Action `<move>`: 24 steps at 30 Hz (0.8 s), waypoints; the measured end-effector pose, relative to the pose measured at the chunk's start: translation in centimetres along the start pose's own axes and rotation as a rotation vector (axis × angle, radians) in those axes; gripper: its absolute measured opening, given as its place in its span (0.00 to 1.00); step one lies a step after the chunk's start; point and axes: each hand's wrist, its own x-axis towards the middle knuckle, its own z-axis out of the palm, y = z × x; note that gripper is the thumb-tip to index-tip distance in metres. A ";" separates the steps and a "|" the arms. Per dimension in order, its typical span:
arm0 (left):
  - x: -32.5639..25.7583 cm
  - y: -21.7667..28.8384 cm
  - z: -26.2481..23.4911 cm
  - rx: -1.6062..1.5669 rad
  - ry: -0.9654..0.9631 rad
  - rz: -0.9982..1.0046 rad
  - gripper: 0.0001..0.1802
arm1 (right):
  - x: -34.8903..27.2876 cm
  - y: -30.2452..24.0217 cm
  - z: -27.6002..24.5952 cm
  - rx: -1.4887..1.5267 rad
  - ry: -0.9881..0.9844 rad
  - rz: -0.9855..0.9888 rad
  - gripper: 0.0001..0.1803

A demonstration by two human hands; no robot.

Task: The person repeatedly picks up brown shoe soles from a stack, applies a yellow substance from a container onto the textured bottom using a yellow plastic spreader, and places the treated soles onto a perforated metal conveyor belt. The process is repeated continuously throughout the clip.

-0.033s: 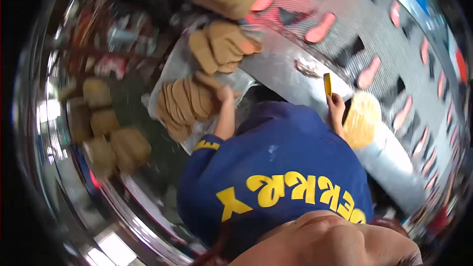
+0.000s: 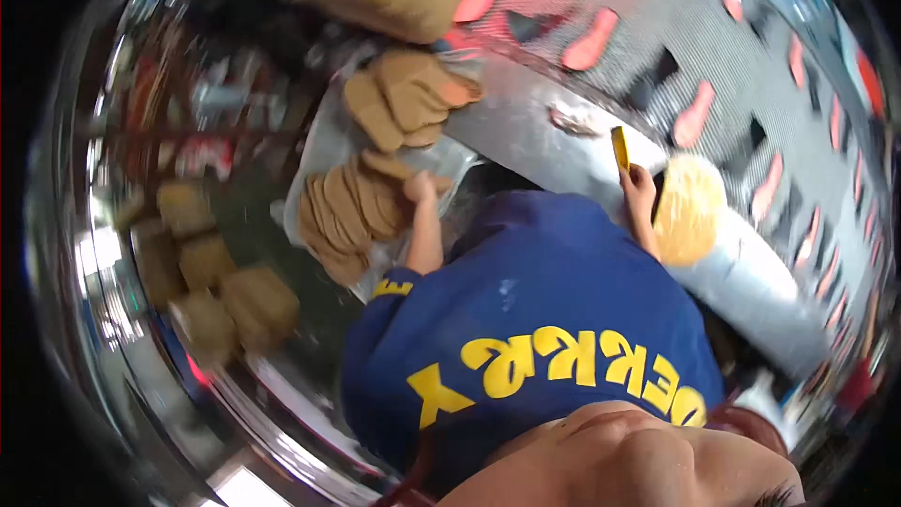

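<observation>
Two hands work apart: left hand (image 2: 419, 190) closed on tan flat insole-shaped pieces (image 2: 352, 211), right hand (image 2: 636, 186) gripping a yellow narrow tool (image 2: 619, 147); jostling might topple the stack.

We work at a shiny metal bench (image 2: 526, 131). On it, under our left hand (image 2: 419, 190), lies a fanned row of flat brown pieces (image 2: 352, 211). Beyond that hand sits a second brown stack (image 2: 404, 99). Just beside our right hand (image 2: 638, 190) lies a round pale-yellow disc (image 2: 690, 207).
</observation>
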 end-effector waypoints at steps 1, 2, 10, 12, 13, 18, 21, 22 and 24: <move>-4.2 3.2 -0.4 -0.356 -0.013 -0.069 0.12 | 0.2 -0.9 0.3 0.022 0.040 0.052 0.12; 1.5 -1.4 0.9 -0.565 -0.033 -0.140 0.13 | 0.3 -1.8 0.4 0.050 0.077 0.103 0.11; -11.3 19.5 -0.9 -0.636 -0.536 0.141 0.21 | -3.3 -2.4 -3.2 0.243 0.584 0.093 0.07; -13.0 21.9 0.6 -0.609 -0.841 0.096 0.20 | -3.9 -3.4 -3.7 0.355 0.651 0.102 0.07; -13.3 22.6 1.9 -0.532 -1.016 0.033 0.19 | -4.3 -3.9 -3.9 0.412 0.690 0.107 0.07; -14.6 22.7 7.7 -0.395 -1.425 -0.279 0.19 | -5.6 -4.3 -3.3 0.467 0.787 0.052 0.10; -15.2 23.1 9.9 -0.354 -1.596 -0.302 0.21 | -6.6 -5.1 -2.6 0.384 0.733 0.162 0.15; -15.7 23.4 10.4 -0.354 -1.651 -0.303 0.22 | -7.2 -5.0 -2.1 0.368 0.737 0.181 0.14; -17.9 24.0 11.0 -0.482 -1.650 -0.388 0.30 | -8.5 -5.0 -1.4 0.336 0.738 0.219 0.13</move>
